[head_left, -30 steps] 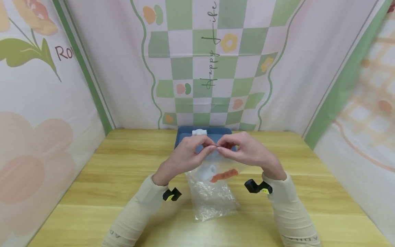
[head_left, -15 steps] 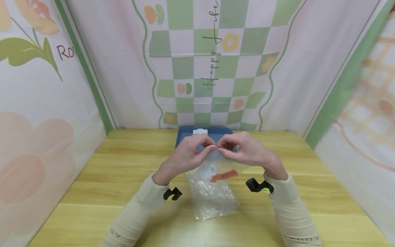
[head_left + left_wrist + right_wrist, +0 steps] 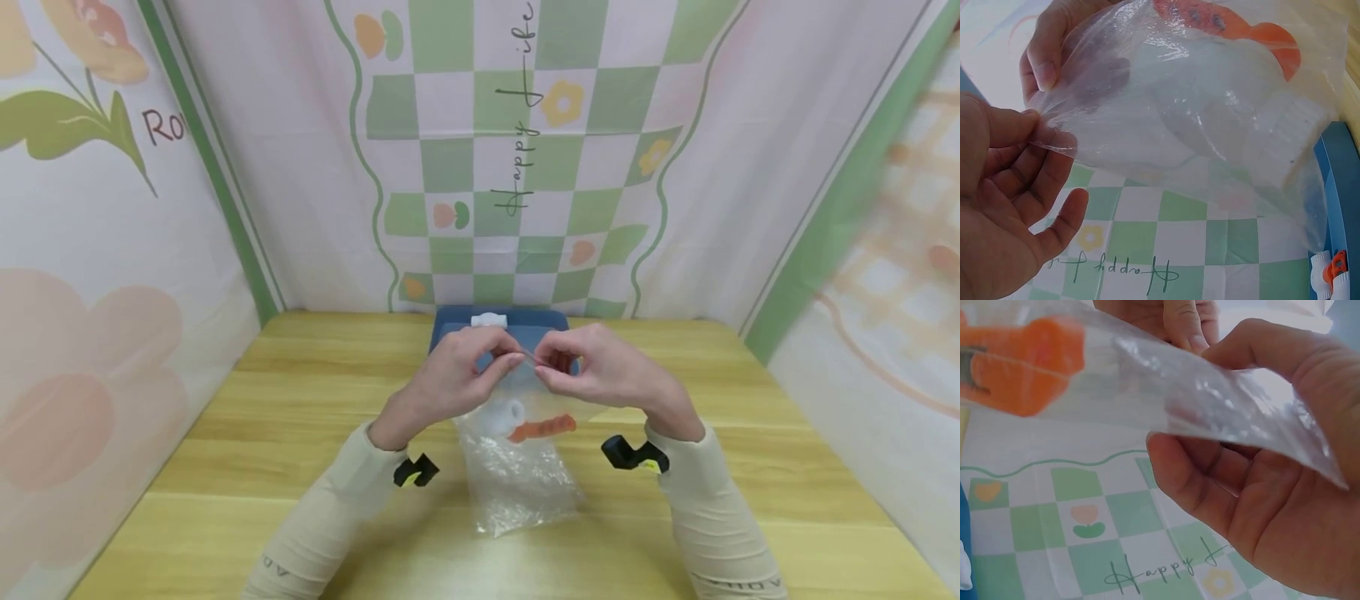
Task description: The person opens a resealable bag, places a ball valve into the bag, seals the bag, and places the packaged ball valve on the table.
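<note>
Both hands hold up a clear plastic bag [image 3: 1116, 134] by its top edge. My left hand [image 3: 465, 375] pinches the edge between thumb and index finger. My right hand [image 3: 603, 371] pinches it a short way to the right, with a thin strip of the edge showing between the fingertips. Through the film show an orange plastic piece [image 3: 543, 428] with dark marks and a rounded end, and a whitish piece [image 3: 498, 417]. In the right wrist view the bag's corner sticks out past my right hand's palm.
A blue tray [image 3: 558, 318] stands at the table's back edge, partly hidden by the hands. A white part [image 3: 489, 320] shows at its back rim. Crinkled clear plastic [image 3: 525, 492] lies on the wooden table [image 3: 300, 400] below the hands. A checkered cloth hangs behind.
My right hand has shifted slightly right, away from the left. The gap between the fingertips has widened, and more of the bag's edge shows there. Both hands keep their pinch.
</note>
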### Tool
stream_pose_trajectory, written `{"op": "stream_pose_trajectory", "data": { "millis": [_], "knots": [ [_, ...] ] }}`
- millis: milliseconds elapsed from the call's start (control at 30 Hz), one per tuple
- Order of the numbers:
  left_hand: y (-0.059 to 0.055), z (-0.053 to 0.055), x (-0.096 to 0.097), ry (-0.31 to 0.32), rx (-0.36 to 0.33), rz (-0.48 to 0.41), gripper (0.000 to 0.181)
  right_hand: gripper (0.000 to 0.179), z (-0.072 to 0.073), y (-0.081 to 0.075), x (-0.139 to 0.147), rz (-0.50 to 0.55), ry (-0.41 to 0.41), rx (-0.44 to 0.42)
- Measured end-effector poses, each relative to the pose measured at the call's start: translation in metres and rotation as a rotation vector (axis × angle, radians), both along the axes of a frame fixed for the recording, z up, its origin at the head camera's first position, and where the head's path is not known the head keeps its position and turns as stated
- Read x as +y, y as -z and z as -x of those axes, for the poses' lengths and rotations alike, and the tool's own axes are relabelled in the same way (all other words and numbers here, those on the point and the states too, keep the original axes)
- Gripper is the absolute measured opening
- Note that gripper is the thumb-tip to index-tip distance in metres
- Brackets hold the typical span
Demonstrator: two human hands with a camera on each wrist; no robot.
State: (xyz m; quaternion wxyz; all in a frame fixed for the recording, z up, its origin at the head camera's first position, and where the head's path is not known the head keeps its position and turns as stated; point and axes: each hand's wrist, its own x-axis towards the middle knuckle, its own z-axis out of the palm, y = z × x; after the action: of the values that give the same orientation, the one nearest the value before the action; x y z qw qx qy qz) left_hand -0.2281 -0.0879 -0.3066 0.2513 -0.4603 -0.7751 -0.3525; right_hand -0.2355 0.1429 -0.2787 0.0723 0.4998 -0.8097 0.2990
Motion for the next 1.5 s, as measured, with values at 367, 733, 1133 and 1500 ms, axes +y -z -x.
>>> {"op": "stream_pose_trajectory", "data": {
  "millis": [367, 733, 1133, 1500],
  "knots": [
    [-0.004, -0.001, -0.002, -0.008, 0.02, 0.011, 0.007, 0.012, -0.003, -0.003, 0.004, -0.016, -0.004, 0.012],
    [-0.009, -0.001, -0.003, 0.0, 0.038, 0.008, 0.006, 0.012, -0.006, -0.006, 0.009, -0.028, -0.005, 0.022],
    [-0.01, -0.001, -0.004, -0.001, 0.045, 0.004, 0.007, 0.012, -0.014, -0.011, 0.013, -0.072, 0.028, 0.031],
    [-0.01, -0.002, -0.005, 0.008, 0.038, -0.013, 0.007, 0.016, -0.014, -0.01, 0.016, -0.053, 0.03, 0.065]
  ]
}}
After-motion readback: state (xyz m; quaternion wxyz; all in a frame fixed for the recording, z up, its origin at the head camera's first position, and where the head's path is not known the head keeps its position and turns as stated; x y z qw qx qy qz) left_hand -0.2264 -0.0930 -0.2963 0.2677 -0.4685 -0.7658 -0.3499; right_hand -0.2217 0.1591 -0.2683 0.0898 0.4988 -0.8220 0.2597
